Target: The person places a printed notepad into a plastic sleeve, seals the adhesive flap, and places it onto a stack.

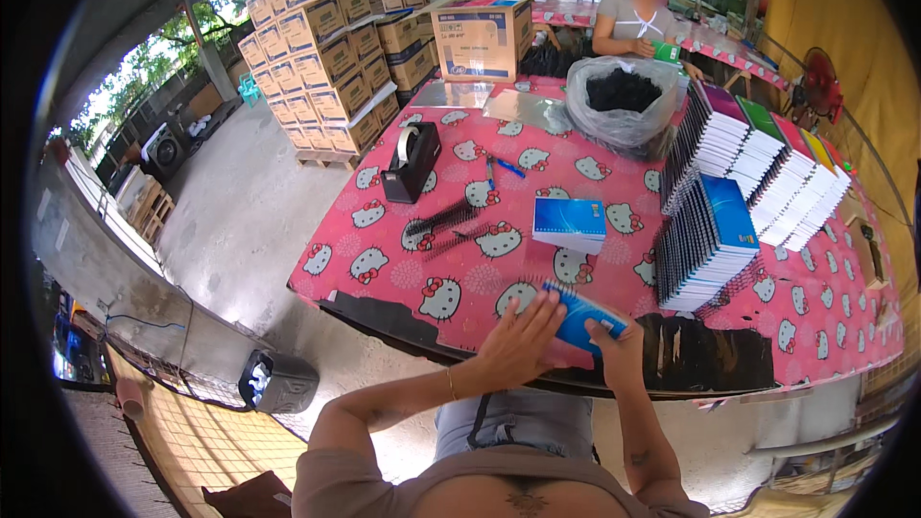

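Observation:
A small blue spiral notebook (581, 318) is tilted between my two hands above the table's near edge. My left hand (523, 328) lies along its coil edge, fingers close together and pressed to the binding, the thumb hidden. At the other end my right hand (617, 343) grips it, thumb on the cover. Just beyond lies another blue notebook (570, 219) on the pink patterned cloth. Loose black binding coils (443, 221) are scattered to the left. Tall stacks of blue spiral notebooks (705, 245) stand to the right of my hands.
A black tape dispenser (412, 163) and blue pens (506, 169) are on the table (365, 264). Farther back are a plastic bag of black coils (619, 101), a carton (477, 38) and a person (633, 19) holding a green notebook. Coloured notebook stacks (767, 149) line the right. Cartons (317, 62) rise left.

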The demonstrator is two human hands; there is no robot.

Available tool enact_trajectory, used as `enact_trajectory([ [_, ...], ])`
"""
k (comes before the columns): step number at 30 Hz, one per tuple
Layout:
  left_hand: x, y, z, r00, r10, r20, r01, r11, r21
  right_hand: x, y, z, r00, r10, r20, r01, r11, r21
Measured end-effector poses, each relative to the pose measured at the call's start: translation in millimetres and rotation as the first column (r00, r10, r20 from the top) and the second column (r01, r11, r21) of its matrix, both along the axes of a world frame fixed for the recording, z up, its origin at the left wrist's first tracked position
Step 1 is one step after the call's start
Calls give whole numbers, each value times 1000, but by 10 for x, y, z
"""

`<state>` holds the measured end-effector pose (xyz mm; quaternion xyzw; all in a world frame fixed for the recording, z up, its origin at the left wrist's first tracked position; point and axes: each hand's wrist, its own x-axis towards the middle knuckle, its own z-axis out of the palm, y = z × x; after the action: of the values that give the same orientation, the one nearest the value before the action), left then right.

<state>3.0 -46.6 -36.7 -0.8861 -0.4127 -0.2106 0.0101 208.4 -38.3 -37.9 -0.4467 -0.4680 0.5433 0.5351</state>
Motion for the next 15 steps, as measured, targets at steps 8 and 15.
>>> enact_trajectory([
  [8, 51, 55, -203, 999, 33, 7, -34, 982, 186, 11, 8, -40, 1000, 17, 12, -17, 1000, 1],
  [15, 109, 154, -17, 994, 59, -94, -44, 987, 156, -93, -61, 68, 998, 43, 35, -41, 998, -56],
])
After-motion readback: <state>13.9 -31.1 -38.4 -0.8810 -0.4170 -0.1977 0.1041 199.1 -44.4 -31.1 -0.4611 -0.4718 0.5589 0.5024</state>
